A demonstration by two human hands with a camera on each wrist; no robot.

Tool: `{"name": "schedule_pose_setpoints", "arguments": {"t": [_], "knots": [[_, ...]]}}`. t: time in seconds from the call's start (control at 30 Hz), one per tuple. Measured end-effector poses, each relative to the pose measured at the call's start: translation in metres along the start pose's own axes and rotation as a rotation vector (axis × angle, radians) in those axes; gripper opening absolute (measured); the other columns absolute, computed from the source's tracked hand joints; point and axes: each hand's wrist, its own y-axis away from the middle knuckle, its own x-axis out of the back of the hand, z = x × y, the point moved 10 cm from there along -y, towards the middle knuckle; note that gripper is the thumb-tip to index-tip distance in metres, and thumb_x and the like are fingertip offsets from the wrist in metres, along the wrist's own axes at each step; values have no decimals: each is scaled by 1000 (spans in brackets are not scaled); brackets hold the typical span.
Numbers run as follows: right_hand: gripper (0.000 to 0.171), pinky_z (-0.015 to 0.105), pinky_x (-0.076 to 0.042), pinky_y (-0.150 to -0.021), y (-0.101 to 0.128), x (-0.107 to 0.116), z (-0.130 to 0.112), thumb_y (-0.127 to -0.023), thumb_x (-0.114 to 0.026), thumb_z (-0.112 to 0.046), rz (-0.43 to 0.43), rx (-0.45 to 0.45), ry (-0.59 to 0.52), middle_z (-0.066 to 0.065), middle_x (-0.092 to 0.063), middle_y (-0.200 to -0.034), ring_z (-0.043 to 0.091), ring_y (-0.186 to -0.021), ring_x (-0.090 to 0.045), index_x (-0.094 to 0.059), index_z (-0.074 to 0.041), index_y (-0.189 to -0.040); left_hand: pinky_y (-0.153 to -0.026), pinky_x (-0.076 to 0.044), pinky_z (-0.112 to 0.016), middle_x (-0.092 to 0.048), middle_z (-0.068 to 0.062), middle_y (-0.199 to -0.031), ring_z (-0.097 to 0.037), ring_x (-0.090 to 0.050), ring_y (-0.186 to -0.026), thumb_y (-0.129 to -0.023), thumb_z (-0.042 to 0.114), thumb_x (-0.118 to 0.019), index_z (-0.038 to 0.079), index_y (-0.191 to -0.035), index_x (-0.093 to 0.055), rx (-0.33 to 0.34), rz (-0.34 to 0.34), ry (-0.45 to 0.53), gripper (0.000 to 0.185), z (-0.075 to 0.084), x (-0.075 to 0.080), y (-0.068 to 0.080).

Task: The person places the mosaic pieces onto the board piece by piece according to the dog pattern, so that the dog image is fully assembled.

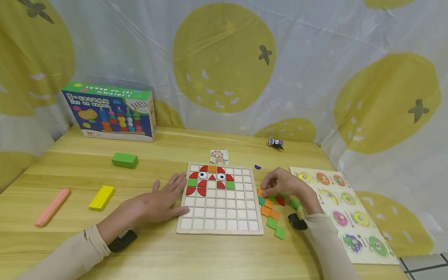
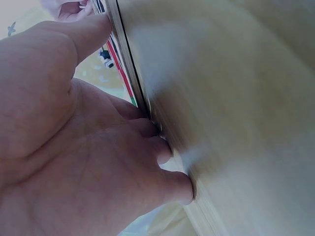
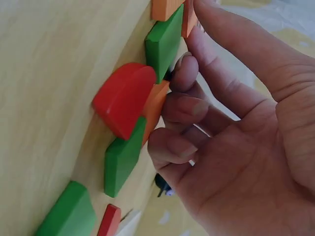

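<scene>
The grid board [image 1: 219,199] lies flat on the wooden table [image 1: 70,249] and serves as the reference for all positions below.

**Left hand.** The left hand [image 1: 163,198] lies flat against the board's left edge, fingers straight and spread, holding nothing. The left wrist view shows the fingertips [image 2: 167,150] butted against the board edge [image 2: 129,64]. This contact appears to brace the board against sliding.

**Right hand.** The right hand [image 1: 284,186] is just right of the board, fingers curled down onto a cluster of loose pieces [image 1: 272,212]. The right wrist view shows the fingertips [image 3: 184,69] touching an orange piece [image 3: 156,105] wedged between a red half-round [image 3: 120,98] and green tiles [image 3: 165,42]. Whether the piece is pinched or only touched cannot be told. The loose pieces lie within reach of the working hand, beside the board rather than on it.

**Board contents.** The upper left rows hold a partial face pattern [image 1: 210,179] in red, orange and green with two eyes. The remaining cells are vacant.

**Surroundings.**
- Behind the board: a small pattern card [image 1: 219,156].
- Far right: a peg puzzle [image 1: 344,212] with round pictures.
- Left: a yellow block [image 1: 102,197], a pink bar [image 1: 52,207] and a green block [image 1: 124,160].
- Far left rear: a bead toy box [image 1: 110,111].
- Rear right: a small dark object [image 1: 275,143], too small to identify.
- Backdrop: a white sheet with large yellow fruit prints [image 1: 224,54] encloses the table.
</scene>
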Motion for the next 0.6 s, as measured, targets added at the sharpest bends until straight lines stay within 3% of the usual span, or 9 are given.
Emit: {"name": "schedule_pose_setpoints", "arguments": {"t": [0.27, 0.47, 0.6], "knots": [[16, 26, -53, -69, 0, -5, 1, -88, -90, -5, -27, -20, 5, 4, -69, -84, 18, -75, -59, -76, -1, -95, -121, 4, -80, 4, -19, -181, -41, 6, -166, -104, 71, -52, -1, -172, -8, 14, 4, -46, 108, -9, -6, -5], [16, 27, -53, -68, -1, -4, 0, -87, -90, -6, -16, -30, 41, 3, -68, -83, 18, -73, -59, -76, -4, -93, -122, 3, -79, 3, -21, -180, -43, 4, -166, -107, 62, -55, -4, -171, -9, 43, -15, -45, 102, 4, 0, 1], [16, 27, -53, -68, 0, -4, -2, -87, -91, -7, -16, -38, 57, 3, -69, -84, 17, -74, -59, -76, -3, -93, -119, 4, -82, 1, -26, -179, -48, 2, -165, -108, 57, -58, -8, -169, -11, 12, -9, -22, 101, 11, 4, 5]]}}
